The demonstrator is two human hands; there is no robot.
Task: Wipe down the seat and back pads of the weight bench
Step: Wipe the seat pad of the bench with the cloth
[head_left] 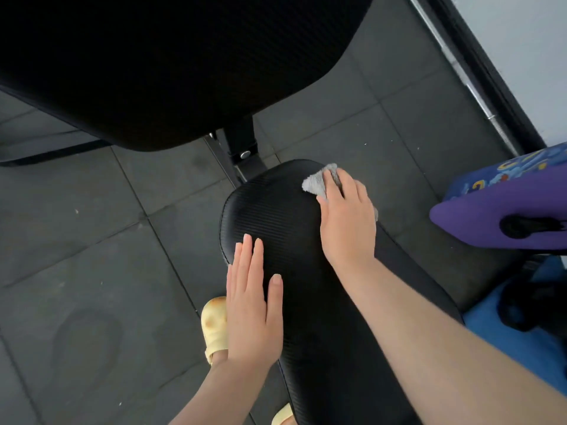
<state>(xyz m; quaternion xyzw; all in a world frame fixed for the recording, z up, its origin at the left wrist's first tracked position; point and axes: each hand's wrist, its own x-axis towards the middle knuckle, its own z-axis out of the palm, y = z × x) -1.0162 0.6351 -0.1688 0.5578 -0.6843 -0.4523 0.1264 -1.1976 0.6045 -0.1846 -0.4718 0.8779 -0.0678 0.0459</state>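
The black ribbed seat pad [276,210] runs from the centre down toward the bottom edge. Above it the large black back pad [171,62] fills the top left. My right hand [346,219] presses a grey cloth [316,182] flat on the far right corner of the seat pad. A part of the cloth sticks out past my fingers; the rest is hidden under my palm. My left hand [251,302] lies flat on the near left side of the seat pad, fingers together, holding nothing.
The black metal bench frame [242,142] joins the two pads. Dark rubber floor tiles [92,240] surround the bench. A barbell [460,75] lies along the wall at right. A purple and blue bag [506,204] sits at right. My yellow sandal [214,326] stands left of the seat.
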